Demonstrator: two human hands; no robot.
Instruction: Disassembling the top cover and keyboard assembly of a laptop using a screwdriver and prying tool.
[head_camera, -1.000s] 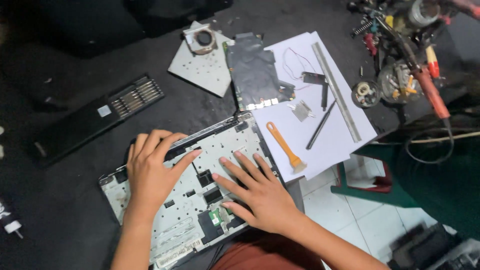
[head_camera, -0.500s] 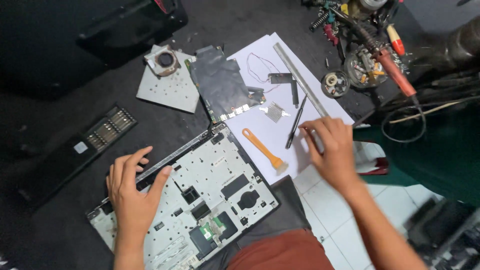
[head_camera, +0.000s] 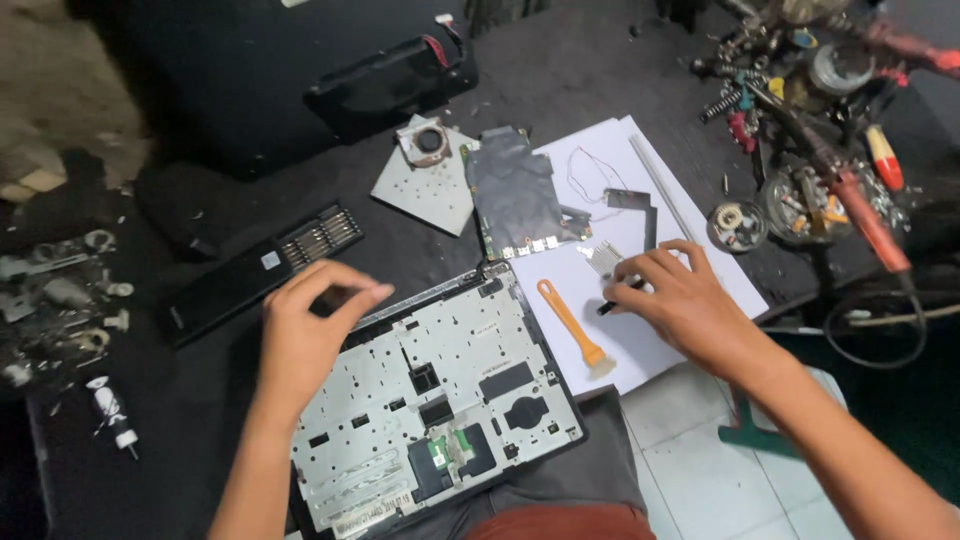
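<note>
An opened laptop chassis (head_camera: 440, 390) with its grey inner plate facing up lies in front of me. My left hand (head_camera: 310, 330) rests on its upper left edge, fingers loosely curled and holding nothing. My right hand (head_camera: 680, 300) is on the white paper (head_camera: 560, 265) to the right, with its fingers closed around a thin black tool (head_camera: 608, 306) whose tip pokes out to the left. An orange pry tool (head_camera: 570, 325) lies on the paper between the chassis and my right hand. A small metal part (head_camera: 603, 257) sits just above my right fingers.
A circuit board (head_camera: 515, 195) and a fan on a metal plate (head_camera: 430, 150) lie behind the chassis. A black bit case (head_camera: 265, 265) is at the left. At the right are a metal ruler (head_camera: 665, 190), a small tin (head_camera: 737, 225), a red-handled soldering iron (head_camera: 870, 220) and piled tools.
My right hand left the chassis, moved right onto the paper and closed over the black tool. My left hand slid up to the chassis's upper left edge.
</note>
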